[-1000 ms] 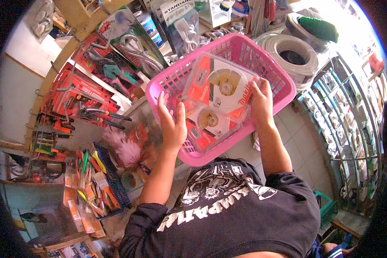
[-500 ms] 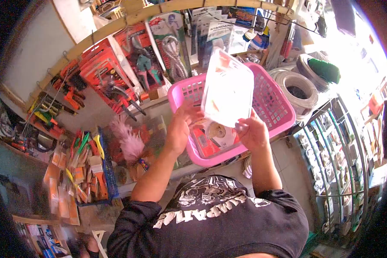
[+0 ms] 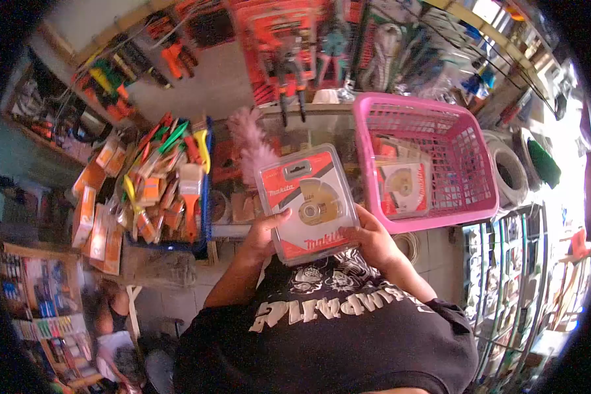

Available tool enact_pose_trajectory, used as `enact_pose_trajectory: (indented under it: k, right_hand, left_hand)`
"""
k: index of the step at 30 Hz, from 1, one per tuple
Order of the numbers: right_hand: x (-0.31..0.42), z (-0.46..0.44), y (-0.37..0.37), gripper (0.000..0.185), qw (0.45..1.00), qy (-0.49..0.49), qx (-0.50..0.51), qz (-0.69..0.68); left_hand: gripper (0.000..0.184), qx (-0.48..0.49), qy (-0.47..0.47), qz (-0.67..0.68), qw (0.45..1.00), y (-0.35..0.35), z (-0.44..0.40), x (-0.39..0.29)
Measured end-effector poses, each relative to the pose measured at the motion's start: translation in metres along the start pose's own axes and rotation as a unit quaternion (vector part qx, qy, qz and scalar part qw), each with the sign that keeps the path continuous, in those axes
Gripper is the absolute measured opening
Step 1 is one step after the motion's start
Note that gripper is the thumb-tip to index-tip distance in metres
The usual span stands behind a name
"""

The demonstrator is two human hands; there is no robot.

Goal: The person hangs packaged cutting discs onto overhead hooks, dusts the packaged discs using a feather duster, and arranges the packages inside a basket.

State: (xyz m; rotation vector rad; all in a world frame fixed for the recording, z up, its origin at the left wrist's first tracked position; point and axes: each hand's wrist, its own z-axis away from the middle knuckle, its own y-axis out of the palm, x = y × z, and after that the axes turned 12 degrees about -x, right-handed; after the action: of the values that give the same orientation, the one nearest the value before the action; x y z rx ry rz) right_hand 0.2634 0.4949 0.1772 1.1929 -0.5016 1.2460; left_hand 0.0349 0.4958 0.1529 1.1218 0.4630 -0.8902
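A clear plastic package [image 3: 310, 203] with a red and white Makita card and a gold disc is held upright before the chest. My left hand [image 3: 267, 235] grips its left edge, the thumb on the front. At the lower right edge my right hand [image 3: 372, 241] is closed on the same package. The pink basket [image 3: 433, 222] stands just beyond, to the right of my right hand. Inside it lies a smaller disc package [image 3: 404, 188], over other packages that are partly hidden.
A blue basket [image 3: 207, 197] of paintbrushes is at the left, a pink feather duster [image 3: 251, 148] beside it. Pliers [image 3: 291, 82] hang behind the counter. Cable coils [image 3: 507, 172] and a wire rack [image 3: 505, 262] stand at the right. Another person [image 3: 115, 312] is at the lower left.
The large package has come out of the pink basket, toward the chest, with both hands. Its printed front now faces the camera. The view has turned left, so the basket appears farther right.
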Motion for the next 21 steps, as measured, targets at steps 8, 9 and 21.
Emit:
enact_pose_trajectory:
  k: [8, 9, 21]
  right_hand:
    - [-0.045, -0.078, 0.019, 0.035, 0.988, 0.063, -0.095, 0.108]
    - [-0.056, -0.09, 0.016, 0.035, 0.976, 0.025, -0.108, 0.189]
    - [-0.048, -0.143, 0.092, 0.059, 0.683, -0.077, -0.011, 0.726]
  left_hand:
    - [0.045, -0.112, 0.112, -0.01, 0.987, -0.08, 0.01, 0.021]
    - [0.045, -0.127, 0.134, -0.028, 0.982, -0.088, 0.012, 0.024]
    - [0.038, -0.184, 0.095, -0.049, 0.977, -0.138, 0.01, 0.06]
